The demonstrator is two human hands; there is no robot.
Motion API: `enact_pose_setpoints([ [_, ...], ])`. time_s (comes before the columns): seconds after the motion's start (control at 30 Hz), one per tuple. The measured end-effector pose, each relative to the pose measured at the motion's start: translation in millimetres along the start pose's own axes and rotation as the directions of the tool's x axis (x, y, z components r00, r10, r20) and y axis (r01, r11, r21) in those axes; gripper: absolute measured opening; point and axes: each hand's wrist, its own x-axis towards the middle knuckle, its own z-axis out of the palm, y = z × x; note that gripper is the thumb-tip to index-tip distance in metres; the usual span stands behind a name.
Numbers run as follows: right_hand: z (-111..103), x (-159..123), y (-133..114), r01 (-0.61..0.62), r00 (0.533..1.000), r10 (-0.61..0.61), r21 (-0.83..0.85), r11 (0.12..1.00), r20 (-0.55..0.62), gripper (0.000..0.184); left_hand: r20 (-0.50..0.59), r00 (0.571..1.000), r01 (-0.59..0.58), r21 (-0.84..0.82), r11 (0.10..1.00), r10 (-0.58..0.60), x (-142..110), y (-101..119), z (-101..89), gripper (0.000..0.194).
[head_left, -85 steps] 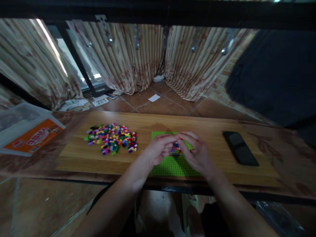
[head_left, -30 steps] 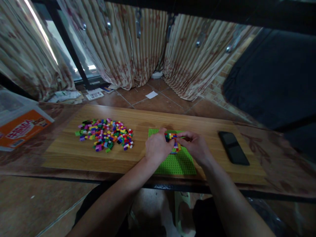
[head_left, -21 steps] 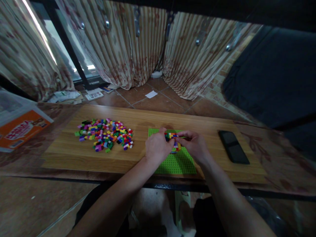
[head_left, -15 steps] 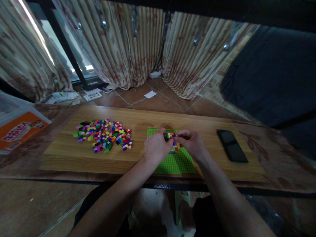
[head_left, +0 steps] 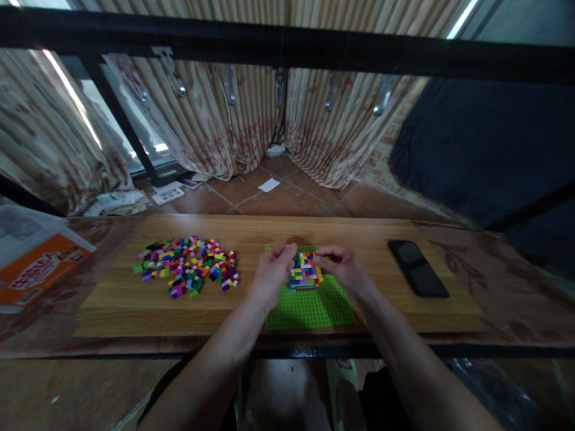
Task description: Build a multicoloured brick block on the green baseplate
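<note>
Standing on the green baseplate (head_left: 309, 312), the brick block (head_left: 306, 274) now shows more of its top: the left hand (head_left: 275, 266) has shifted to its left edge, leaving the upper layer easier to reach. The right hand (head_left: 344, 267) stays by the far right corner. Whether either hand's fingers pinch anything, I cannot tell.

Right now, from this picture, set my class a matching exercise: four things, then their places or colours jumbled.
Things
1. phone
2. loose bricks
3. brick model
4. baseplate

Clues
A. between left hand and right hand
B. green throughout
C. spread over the wooden board's left part
D. black, on the board's right part

Pairs: 1-D, 2-C, 3-A, 4-B
</note>
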Motion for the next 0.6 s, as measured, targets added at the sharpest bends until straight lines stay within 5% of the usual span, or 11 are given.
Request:
enact_pose_setpoints([
  [0.1,-1.7,-2.0,-7.3,0.124,0.975,-0.115,0.034,0.992,-0.188,0.019,0.224,0.959,0.264,-0.496,0.827,-0.172,-4.6,12.8,-6.3,0.035],
  [0.2,1.4,-6.8,-14.6,0.28,0.915,-0.273,-0.019,0.96,-0.298,0.012,0.297,0.942,0.325,-0.686,0.651,-0.157,-9.2,19.7,-8.9,0.041],
  [0.37,14.4,-21.2,-20.0,0.505,0.843,-0.535,-0.258,0.824,-0.059,0.007,0.281,0.949,0.308,-0.738,0.6,-0.142,-10.6,17.5,-6.1,0.043],
  [0.6,26.4,-34.3,-23.6,0.634,0.753,-0.638,-0.434,0.64,0.159,0.012,0.268,0.955,0.288,-0.739,0.609,-0.126,-12.4,16.6,-2.2,0.047],
])
